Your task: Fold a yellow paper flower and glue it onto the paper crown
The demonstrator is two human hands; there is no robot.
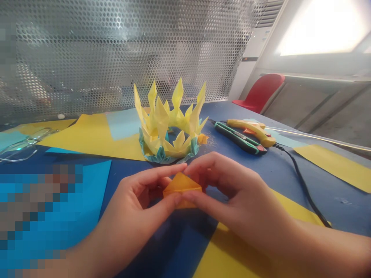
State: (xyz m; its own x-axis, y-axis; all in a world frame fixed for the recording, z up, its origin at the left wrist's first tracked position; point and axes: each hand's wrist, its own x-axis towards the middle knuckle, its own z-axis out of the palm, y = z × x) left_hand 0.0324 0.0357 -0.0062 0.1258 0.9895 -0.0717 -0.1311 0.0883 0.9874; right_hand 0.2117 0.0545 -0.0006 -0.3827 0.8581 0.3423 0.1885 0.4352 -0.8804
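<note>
Between both hands is a small folded piece of orange paper (182,183) with a pointed top. My left hand (147,193) pinches its left side, thumb on the near face and fingers behind. From the other side my right hand (223,189) grips it the same way, and the two thumb tips meet at its middle. The fingertips behind the paper are partly hidden. Just beyond the hands stands a yellow folded-paper crown (162,119) with tall points and light blue pieces round its base. A small orange folded piece (203,139) sits at the crown's right side.
A yellow glue gun (252,129) lies beside a green-and-black cutter (240,138), its black cord (301,189) trailing toward me. Yellow sheets (92,135) and a blue sheet (98,185) cover parts of the blue table. Glasses (26,144) rest at left; a red chair (262,92) stands behind.
</note>
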